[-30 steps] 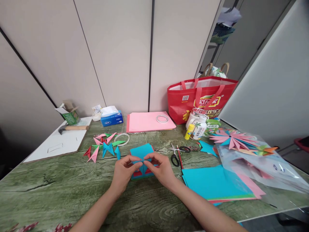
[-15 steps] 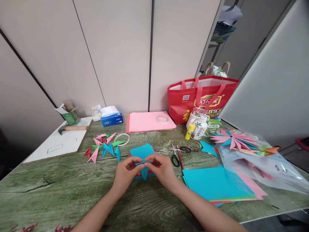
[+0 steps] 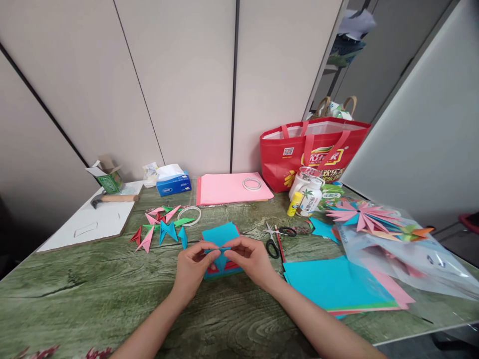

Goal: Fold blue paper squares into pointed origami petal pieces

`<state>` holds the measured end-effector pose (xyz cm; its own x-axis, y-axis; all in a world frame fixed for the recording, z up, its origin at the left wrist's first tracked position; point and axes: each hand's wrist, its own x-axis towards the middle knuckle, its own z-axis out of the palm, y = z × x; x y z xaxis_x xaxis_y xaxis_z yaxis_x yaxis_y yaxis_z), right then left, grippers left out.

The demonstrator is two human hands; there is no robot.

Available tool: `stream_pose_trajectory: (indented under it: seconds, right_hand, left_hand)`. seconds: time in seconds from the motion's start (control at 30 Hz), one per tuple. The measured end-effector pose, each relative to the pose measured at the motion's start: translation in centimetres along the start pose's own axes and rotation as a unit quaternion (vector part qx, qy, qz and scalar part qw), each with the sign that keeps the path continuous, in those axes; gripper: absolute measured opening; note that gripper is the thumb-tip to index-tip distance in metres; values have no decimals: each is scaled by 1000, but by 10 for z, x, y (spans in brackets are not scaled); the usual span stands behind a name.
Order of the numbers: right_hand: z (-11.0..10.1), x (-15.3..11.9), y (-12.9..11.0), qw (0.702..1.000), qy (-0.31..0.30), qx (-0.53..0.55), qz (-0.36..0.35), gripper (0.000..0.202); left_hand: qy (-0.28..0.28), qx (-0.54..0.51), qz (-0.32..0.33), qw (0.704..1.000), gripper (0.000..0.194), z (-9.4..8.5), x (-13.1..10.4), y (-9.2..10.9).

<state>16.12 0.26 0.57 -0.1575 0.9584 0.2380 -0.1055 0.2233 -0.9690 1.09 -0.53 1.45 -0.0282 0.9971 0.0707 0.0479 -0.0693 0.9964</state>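
A small folded blue paper point(image 3: 221, 262) is pinched between both hands at the middle of the table. My left hand point(image 3: 194, 264) grips its left side with thumb and forefinger. On its right side my right hand point(image 3: 252, 258) closes thumb and fingers round the upper edge. Beneath and behind the hands lies a stack of small blue and red sheets point(image 3: 220, 233). Folded blue pieces point(image 3: 168, 232) lie left of the stack, among pink point(image 3: 145, 240), red and green ones.
Black-handled scissors point(image 3: 273, 241) and a red pencil lie right of the hands. Large blue sheets point(image 3: 337, 283) are at the right, near a plastic bag with paper stars. Behind stand a glue stick point(image 3: 294, 204), bottles, a red bag point(image 3: 277, 162) and a tissue box point(image 3: 173, 184).
The folded blue paper has tilted and shifted slightly left between my fingers. Both thumbs have moved up a little near its top edge, and more of the red sheet below shows.
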Motion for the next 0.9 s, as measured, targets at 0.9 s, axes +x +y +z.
stream_pose_trajectory:
  seconds: [0.9]
  right_hand:
    - [-4,-7,-1,952,45,-190,-237,22]
  left_hand:
    - [-18,-46,6,999,27,4,2,-3]
